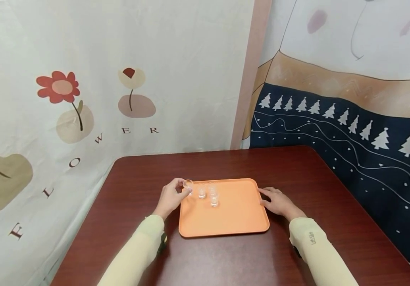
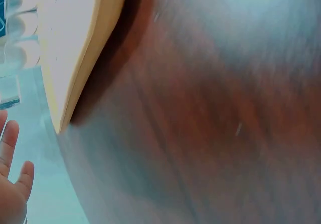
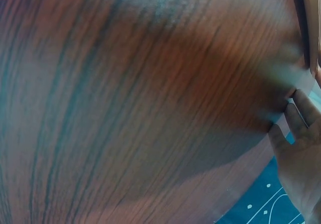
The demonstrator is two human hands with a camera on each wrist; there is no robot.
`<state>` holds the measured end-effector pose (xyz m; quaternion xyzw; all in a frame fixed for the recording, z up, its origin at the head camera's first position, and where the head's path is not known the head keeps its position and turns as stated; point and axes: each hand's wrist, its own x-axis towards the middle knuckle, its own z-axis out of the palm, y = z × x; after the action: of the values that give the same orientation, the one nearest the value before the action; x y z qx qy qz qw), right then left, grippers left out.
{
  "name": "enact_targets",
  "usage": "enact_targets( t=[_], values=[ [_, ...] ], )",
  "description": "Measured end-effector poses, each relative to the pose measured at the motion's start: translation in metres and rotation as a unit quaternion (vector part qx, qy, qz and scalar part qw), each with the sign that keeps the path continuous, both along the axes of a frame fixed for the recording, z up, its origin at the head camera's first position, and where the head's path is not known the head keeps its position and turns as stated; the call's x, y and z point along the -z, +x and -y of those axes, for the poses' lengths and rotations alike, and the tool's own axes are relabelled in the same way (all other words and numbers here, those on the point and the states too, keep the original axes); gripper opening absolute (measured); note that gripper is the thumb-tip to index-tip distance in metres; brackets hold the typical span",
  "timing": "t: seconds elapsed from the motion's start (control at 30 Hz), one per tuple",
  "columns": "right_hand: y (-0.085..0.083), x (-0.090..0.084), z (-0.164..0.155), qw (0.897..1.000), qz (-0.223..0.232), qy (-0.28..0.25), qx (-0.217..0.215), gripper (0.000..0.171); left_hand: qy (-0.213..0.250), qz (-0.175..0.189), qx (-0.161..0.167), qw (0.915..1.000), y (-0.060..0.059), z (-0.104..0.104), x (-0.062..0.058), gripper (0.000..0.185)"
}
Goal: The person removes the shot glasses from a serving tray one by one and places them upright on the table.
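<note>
Sleeved forearms are entering from the near edge of the dark wooden desk (image 1: 137, 174), which is standing in a corner hung with printed cloth. Next in size, an orange tray (image 1: 233, 218) is lying at the desk's middle, its long sides parallel to the near edge. At the tray's right edge, the right hand (image 1: 278, 202) is lying with fingers stretched out flat, fingertips meeting the rim and gripping nothing. At the tray's far left corner, the left hand (image 1: 170, 196) is pinching a small clear glass (image 1: 188, 185) between thumb and fingers, just over the rim. Three more clear glasses (image 1: 210, 194) are standing close together on the tray, immediately right of the pinched one.

Hazard, as judged: the glasses are crowding one another, so a sideways move of the held glass could be knocking its neighbours over; a push from the right hand could be sliding the tray and toppling them.
</note>
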<state>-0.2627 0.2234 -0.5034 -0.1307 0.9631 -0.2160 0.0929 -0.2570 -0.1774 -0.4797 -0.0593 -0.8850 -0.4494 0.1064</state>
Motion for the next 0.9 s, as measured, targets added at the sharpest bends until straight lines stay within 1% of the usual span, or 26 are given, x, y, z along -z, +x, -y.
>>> enact_targets(
  t=[0.13, 0.27, 0.47, 0.57, 0.63, 0.73, 0.8, 0.9],
  values=[
    [0.0, 0.002, -0.002, 1.0, 0.0, 0.002, 0.003, 0.057, 0.009, 0.001, -0.006, 0.9999, -0.007, 0.011, -0.005, 0.028],
    [-0.001, 0.001, -0.004, 1.0, 0.005, 0.003, 0.01, 0.057, 0.013, 0.0, -0.015, 0.9998, -0.017, 0.023, -0.008, 0.031],
    [-0.005, -0.002, -0.005, 1.0, 0.002, -0.002, 0.01, 0.057, 0.026, -0.009, -0.037, 0.9989, -0.035, 0.042, -0.007, 0.036],
    [-0.005, -0.002, -0.005, 1.0, -0.005, -0.004, 0.004, 0.057, 0.03, -0.005, -0.043, 0.9986, -0.04, 0.05, -0.003, 0.039],
    [-0.004, -0.001, -0.004, 1.0, -0.006, -0.006, 0.002, 0.057, 0.03, 0.006, -0.045, 0.9985, -0.042, 0.054, 0.001, 0.041],
    [-0.001, 0.001, -0.003, 1.0, -0.001, -0.003, -0.004, 0.057, 0.019, 0.032, -0.047, 0.9982, -0.041, 0.059, 0.01, 0.04],
    [0.0, 0.002, -0.003, 1.0, 0.005, -0.003, -0.003, 0.057, 0.011, 0.043, -0.048, 0.9979, -0.04, 0.06, 0.015, 0.039],
    [0.001, 0.001, -0.002, 1.0, 0.007, -0.002, 0.002, 0.057, 0.001, 0.042, -0.046, 0.9981, -0.038, 0.062, 0.02, 0.038]
  ],
)
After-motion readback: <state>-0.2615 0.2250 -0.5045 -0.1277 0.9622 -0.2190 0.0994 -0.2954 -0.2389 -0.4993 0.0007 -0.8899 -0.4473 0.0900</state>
